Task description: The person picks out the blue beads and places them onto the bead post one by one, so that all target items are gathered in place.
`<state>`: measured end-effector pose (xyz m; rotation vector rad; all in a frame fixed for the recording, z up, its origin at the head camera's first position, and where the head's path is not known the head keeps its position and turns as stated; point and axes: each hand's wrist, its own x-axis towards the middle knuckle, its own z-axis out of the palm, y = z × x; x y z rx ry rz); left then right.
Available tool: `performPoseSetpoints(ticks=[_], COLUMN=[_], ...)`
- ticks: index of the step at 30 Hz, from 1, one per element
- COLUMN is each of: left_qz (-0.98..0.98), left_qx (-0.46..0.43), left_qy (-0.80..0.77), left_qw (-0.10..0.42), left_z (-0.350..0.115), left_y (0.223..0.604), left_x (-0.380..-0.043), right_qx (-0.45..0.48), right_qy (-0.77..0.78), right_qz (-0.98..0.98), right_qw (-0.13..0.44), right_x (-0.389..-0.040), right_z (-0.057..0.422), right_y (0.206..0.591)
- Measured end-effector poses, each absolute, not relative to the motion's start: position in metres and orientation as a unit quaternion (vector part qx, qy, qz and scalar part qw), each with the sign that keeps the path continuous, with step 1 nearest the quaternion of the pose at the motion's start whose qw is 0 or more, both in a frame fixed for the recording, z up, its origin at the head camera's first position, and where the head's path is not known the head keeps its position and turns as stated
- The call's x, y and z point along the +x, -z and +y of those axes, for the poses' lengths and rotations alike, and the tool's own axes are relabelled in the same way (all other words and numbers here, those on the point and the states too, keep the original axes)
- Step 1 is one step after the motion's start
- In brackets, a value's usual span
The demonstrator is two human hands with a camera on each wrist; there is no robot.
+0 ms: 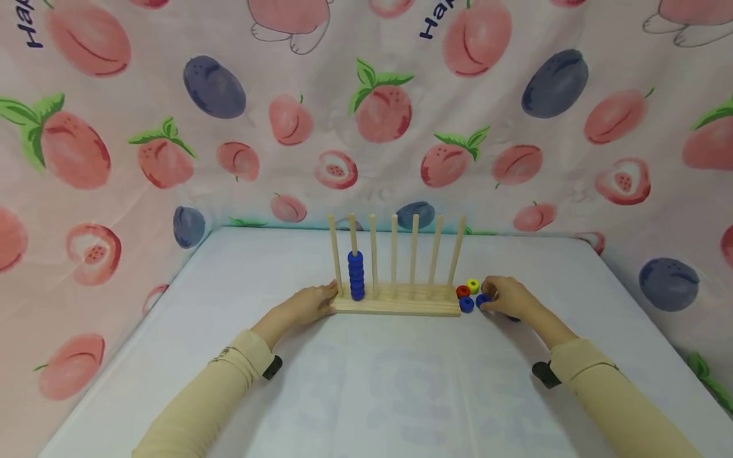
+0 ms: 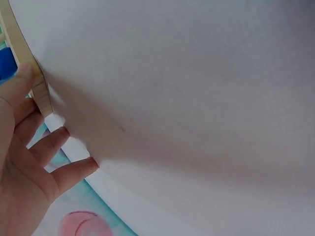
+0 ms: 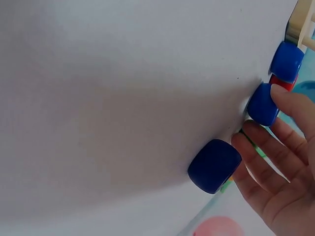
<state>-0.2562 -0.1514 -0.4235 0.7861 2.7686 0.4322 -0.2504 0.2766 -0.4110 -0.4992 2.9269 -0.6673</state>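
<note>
A wooden peg rack [image 1: 395,308] with several upright pegs stands at the middle of the table. Blue beads [image 1: 356,277] are stacked on its second peg from the left. My left hand [image 1: 310,304] grips the left end of the base, thumb on one side; its other fingers are spread in the left wrist view. Just past the rack's right end, my right hand [image 1: 509,296] pinches a blue bead [image 3: 264,104] between thumb and fingers, low at the tabletop. Beside it lie another blue bead [image 1: 466,305], a red bead [image 1: 463,292] and a yellow bead [image 1: 473,285].
One more blue bead [image 3: 214,166] lies by the right hand's outer fingers, mostly hidden under the hand in the head view. White cloth covers the table [image 1: 378,381]. A fruit-patterned curtain [image 1: 229,159] hangs behind and along the sides.
</note>
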Motion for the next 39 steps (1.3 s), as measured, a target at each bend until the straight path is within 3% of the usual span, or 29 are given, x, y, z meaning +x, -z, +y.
performPoseSetpoints(ticks=[15, 24, 39], left_qz=[0.946, 0.940, 0.943], left_qx=[0.274, 0.293, 0.282], left_qy=[-0.136, -0.147, -0.140], left_qw=[0.108, 0.092, 0.104], left_z=[-0.157, -0.155, -0.153], left_y=[0.421, 0.422, 0.423], left_x=[-0.252, -0.253, -0.256], right_qx=[-0.182, -0.183, -0.158], right_qy=[0.218, 0.261, 0.308], right_qz=[0.958, 0.948, 0.938], right_qw=[0.045, 0.012, -0.006], right_x=[-0.245, -0.231, -0.221], right_z=[0.268, 0.277, 0.281], right_y=[0.409, 0.406, 0.404])
